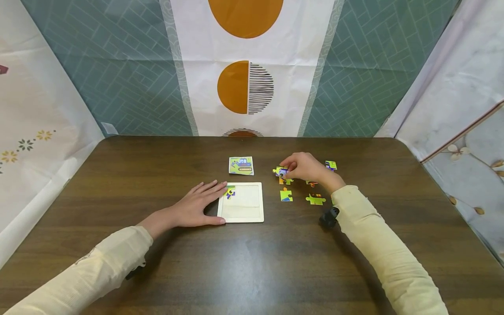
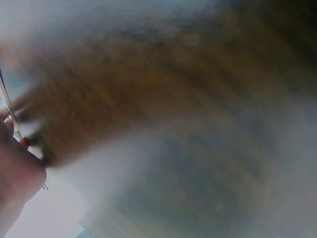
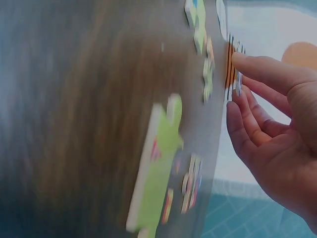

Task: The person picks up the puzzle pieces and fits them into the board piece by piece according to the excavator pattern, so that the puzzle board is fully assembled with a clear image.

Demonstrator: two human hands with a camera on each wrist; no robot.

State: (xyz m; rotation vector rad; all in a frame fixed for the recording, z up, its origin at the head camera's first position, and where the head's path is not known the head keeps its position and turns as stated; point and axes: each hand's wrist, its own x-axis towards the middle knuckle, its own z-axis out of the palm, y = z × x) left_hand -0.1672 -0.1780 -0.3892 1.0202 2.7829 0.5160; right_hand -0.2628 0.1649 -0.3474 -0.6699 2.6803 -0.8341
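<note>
My left hand [image 1: 193, 210] lies with fingers spread and straight at the left edge of a white puzzle tray [image 1: 246, 201]. One green and purple puzzle piece [image 1: 230, 193] sits in the tray's upper left corner, close to the fingertips. To the right of the tray, my right hand [image 1: 306, 167] pinches a puzzle piece [image 3: 238, 82] between thumb and fingers; in the right wrist view it is seen nearly edge-on, raised off the table. Below that hand lie a green puzzle piece with a blue corner [image 1: 286, 195] and a wider green one [image 1: 316, 200]. The left wrist view is mostly blurred.
A picture card [image 1: 241, 166] showing a blue digger lies behind the tray. More loose pieces, among them a green one [image 1: 331, 165], lie around and partly behind the right hand. The brown wooden table [image 1: 157, 253] ends at a patterned cloth [image 1: 138, 87].
</note>
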